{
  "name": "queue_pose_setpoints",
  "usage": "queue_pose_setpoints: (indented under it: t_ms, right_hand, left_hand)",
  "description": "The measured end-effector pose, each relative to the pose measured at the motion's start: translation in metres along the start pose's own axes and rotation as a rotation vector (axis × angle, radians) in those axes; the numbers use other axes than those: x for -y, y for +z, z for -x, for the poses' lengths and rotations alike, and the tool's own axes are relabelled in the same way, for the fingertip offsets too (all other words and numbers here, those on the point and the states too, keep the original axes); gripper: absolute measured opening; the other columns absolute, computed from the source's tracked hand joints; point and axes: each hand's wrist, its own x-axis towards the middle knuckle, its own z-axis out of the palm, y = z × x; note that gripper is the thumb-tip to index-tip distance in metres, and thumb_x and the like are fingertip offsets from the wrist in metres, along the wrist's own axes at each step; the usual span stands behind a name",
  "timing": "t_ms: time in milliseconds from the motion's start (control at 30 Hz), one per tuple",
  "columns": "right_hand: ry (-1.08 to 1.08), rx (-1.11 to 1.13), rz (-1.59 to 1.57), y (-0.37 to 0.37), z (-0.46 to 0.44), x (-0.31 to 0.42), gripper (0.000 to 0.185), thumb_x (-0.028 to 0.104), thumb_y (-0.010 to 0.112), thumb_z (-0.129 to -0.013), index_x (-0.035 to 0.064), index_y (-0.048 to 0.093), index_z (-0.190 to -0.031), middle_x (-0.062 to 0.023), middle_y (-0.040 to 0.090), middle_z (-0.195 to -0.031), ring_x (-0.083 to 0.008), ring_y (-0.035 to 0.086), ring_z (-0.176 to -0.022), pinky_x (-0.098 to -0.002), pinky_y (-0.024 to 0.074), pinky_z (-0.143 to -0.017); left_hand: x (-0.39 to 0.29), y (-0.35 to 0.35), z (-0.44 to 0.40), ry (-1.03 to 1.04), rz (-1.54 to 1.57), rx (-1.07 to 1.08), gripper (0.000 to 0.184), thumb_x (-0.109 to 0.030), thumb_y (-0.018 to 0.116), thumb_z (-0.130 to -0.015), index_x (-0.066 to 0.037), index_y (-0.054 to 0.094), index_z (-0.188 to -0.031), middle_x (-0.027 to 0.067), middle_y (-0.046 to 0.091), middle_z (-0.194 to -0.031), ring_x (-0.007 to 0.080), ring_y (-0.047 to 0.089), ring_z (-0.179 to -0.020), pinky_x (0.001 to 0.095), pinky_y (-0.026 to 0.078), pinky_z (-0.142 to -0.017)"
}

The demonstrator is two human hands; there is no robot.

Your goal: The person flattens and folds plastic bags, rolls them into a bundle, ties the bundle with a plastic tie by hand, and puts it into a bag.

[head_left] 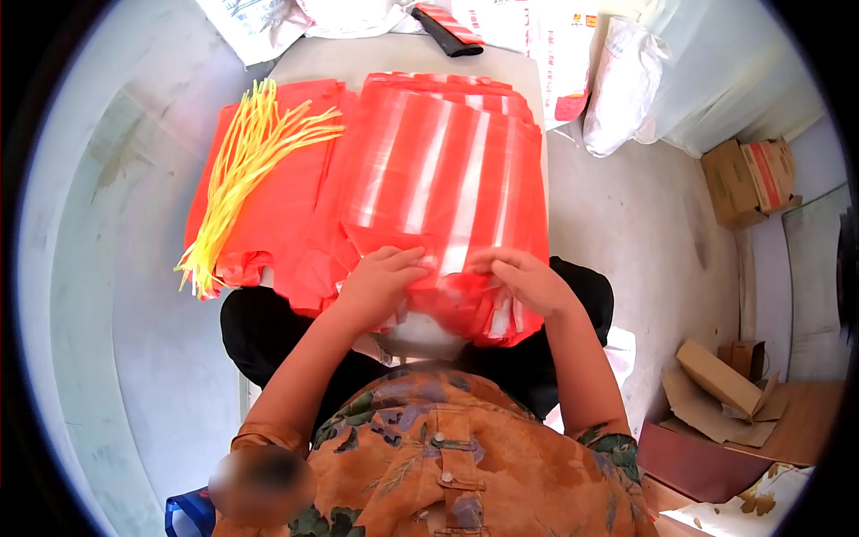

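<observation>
A thick stack of red plastic bags with white stripes (447, 170) lies before me on a table, its near edge bunched and crumpled. My left hand (389, 279) rests on the near left part of this stack, fingers stretched over the plastic. At the near right edge, my right hand (528, 279) has its thumb and fingers closed on a fold of the top bag. Left of the striped stack is a pile of plain red plastic bags (277, 197). A bundle of yellow strips (237, 179) lies loosely across that pile.
White sacks (559, 54) stand behind the table (335, 61), and a black and red-striped roll (449, 31) lies at its far edge. On the right are a cardboard box (747, 183) and open cartons (720, 394). A blue bag (190, 513) is at lower left.
</observation>
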Motion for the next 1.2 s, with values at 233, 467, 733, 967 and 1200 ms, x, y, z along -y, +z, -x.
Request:
queue_pose_setpoints:
  t_ms: [233, 467, 733, 967, 1200]
  right_hand:
    - [0.044, 0.245, 0.074, 0.0, -0.066, 0.019, 0.049, -0.006, 0.055, -0.091, -0.003, 0.054, -0.14, -0.0096, 0.063, -0.131, -0.0126, 0.067, -0.097, -0.0246, 0.054, -0.075]
    - [-0.074, 0.333, 0.238, 0.01, -0.082, 0.022, 0.06, -0.012, 0.058, -0.086, -0.0028, 0.047, -0.145, -0.0093, 0.059, -0.135, -0.0137, 0.065, -0.109, -0.0277, 0.0529, -0.092]
    - [-0.105, 0.354, 0.085, 0.003, -0.091, 0.009, 0.056, -0.01, 0.06, -0.092, -0.0003, 0.046, -0.145, -0.011, 0.06, -0.134, -0.0162, 0.065, -0.115, -0.0298, 0.0537, -0.097]
    - [-0.15, 0.108, 0.388, 0.024, -0.101, 0.017, 0.041, -0.002, 0.059, -0.097, 0.0011, 0.056, -0.138, -0.0091, 0.068, -0.108, -0.0165, 0.066, -0.097, -0.0317, 0.0556, -0.084]
    - [-0.292, -0.033, 0.794, 0.041, -0.107, 0.009, 0.044, 0.007, 0.065, -0.094, 0.0034, 0.059, -0.138, -0.0169, 0.072, -0.105, -0.0281, 0.07, -0.097, -0.0384, 0.0549, -0.085]
  left_hand:
    - [0.005, 0.004, 0.004, 0.046, -0.105, 0.001, 0.04, -0.01, 0.07, -0.075, -0.008, 0.073, -0.115, 0.0151, 0.067, -0.136, 0.0337, 0.066, -0.112, 0.0415, 0.055, -0.095]
    - [0.008, 0.005, 0.005, 0.051, -0.068, -0.026, 0.043, -0.007, 0.072, -0.075, -0.008, 0.07, -0.118, 0.0117, 0.068, -0.132, 0.034, 0.066, -0.11, 0.0444, 0.055, -0.094]
    - [0.003, -0.004, 0.003, 0.04, -0.067, 0.006, 0.037, -0.008, 0.073, -0.076, -0.007, 0.074, -0.112, 0.015, 0.068, -0.131, 0.0344, 0.065, -0.116, 0.0445, 0.054, -0.098]
    - [0.001, -0.001, 0.004, -0.008, -0.016, -0.021, 0.033, -0.009, 0.073, -0.078, -0.009, 0.076, -0.11, 0.0153, 0.069, -0.119, 0.0338, 0.067, -0.11, 0.0451, 0.055, -0.092]
    - [-0.028, -0.014, -0.008, -0.689, 0.474, 0.055, 0.03, -0.011, 0.072, -0.081, -0.008, 0.075, -0.11, 0.0127, 0.069, -0.114, 0.0298, 0.067, -0.11, 0.0415, 0.056, -0.088]
